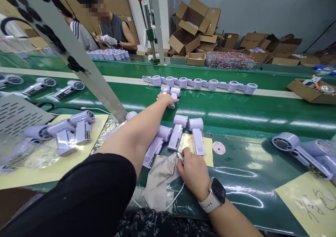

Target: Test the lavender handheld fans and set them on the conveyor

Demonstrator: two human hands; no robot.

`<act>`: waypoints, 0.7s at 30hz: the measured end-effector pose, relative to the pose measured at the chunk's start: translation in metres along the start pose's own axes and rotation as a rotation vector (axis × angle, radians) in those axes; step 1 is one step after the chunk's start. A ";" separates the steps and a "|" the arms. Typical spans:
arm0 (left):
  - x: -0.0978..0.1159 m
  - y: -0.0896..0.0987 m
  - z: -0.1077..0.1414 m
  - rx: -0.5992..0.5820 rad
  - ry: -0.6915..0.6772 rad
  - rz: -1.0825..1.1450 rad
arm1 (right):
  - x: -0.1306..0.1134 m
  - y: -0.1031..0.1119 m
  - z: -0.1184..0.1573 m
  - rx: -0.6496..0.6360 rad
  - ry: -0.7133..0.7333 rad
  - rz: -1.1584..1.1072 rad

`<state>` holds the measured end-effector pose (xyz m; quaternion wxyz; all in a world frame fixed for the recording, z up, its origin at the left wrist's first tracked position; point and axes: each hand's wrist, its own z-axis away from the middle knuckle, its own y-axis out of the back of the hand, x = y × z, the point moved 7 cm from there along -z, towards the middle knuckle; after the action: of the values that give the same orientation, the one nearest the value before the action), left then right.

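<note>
"Black sleeve (78, 195) foremost; the left hand (167, 98)?"
"On lilac fans (175, 90) atop the green belt (236, 107), beyond the worktop's (241, 160) far edge; grip unclear."
"The right hand (194, 172)?"
"Pinching a small white piece (180, 156) beside beige cloth (159, 181)."

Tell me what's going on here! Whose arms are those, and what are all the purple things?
There's no robot here, just a person's own two arms. One camera, worn on that person's head, looks forward and down.

The left hand reaches out and touches a purple gadget that looks like a handheld fan. The right hand, with a watch on its wrist, seems to pinch something small and white beside a pale cloth.

More purple gadgets lie on the green table, with a long row beyond. Another person is across the table.
</note>
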<state>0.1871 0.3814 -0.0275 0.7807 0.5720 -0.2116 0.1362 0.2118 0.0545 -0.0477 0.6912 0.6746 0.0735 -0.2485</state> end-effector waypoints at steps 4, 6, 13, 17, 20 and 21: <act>0.006 0.003 0.016 -0.057 -0.026 0.154 | 0.009 0.004 0.000 0.003 -0.023 -0.164; 0.001 0.013 0.035 -0.111 -0.093 0.298 | 0.014 0.005 0.000 0.004 -0.016 -0.286; -0.065 0.072 0.170 -0.156 -0.328 0.876 | 0.014 0.000 0.010 -0.134 0.053 -0.732; -0.100 0.071 0.256 -0.273 -0.415 1.356 | -0.005 0.008 0.029 -0.220 0.102 -0.845; -0.109 0.051 0.289 -0.214 -0.412 1.564 | -0.031 0.013 0.044 -0.286 0.171 -0.874; -0.109 0.043 0.294 -0.178 -0.408 1.621 | -0.041 0.014 0.049 -0.307 0.201 -0.883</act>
<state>0.0206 0.1180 0.0309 0.4298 0.1926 -0.7039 0.5317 0.1712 0.0165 -0.0139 0.6008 0.4896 0.4555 -0.4380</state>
